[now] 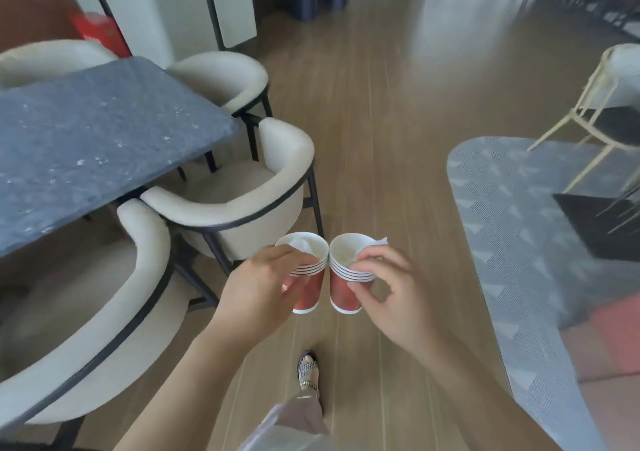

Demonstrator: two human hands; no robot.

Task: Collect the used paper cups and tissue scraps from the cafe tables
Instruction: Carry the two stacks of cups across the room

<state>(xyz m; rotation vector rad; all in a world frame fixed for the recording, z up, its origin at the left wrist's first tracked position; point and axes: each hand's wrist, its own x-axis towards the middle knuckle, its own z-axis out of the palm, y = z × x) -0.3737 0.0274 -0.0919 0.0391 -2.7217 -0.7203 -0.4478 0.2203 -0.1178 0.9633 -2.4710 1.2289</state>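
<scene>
Left hand point(266, 284) is wrapped around a nested stack of red paper cups with white rims point(306, 270), thumb and fingers clamped just under the rims; right hand point(384, 284) pinches a second nested stack of red-and-white paper cups point(346, 277) at the rim and upper wall, lower fingers curled loose beside it. Both stacks upright, long axis near vertical, mouths tipped slightly away from the wearer, rims touching or all but touching at centre frame (can't tell which). Crumpled white tissue scrap point(304, 244) sits inside the left stack's top cup; another white tissue scrap point(379, 242) pokes over the far rim of the right stack, held under the right fingertips. So the collected items are in hand, directly ahead of the body at mid height, equal reach for both hands. Outward: dark grey speckled stone-look table point(86, 139) lies to the left, nearer the left hand, no cups or tissue visible on the part shown; cream padded armchairs with black frames point(242, 191) tucked around it. Wood-plank floor point(381, 121) runs ahead; grey patterned rug point(519, 225) to the right. Likely next: merge stacks or carry onward, since both hands are full.
</scene>
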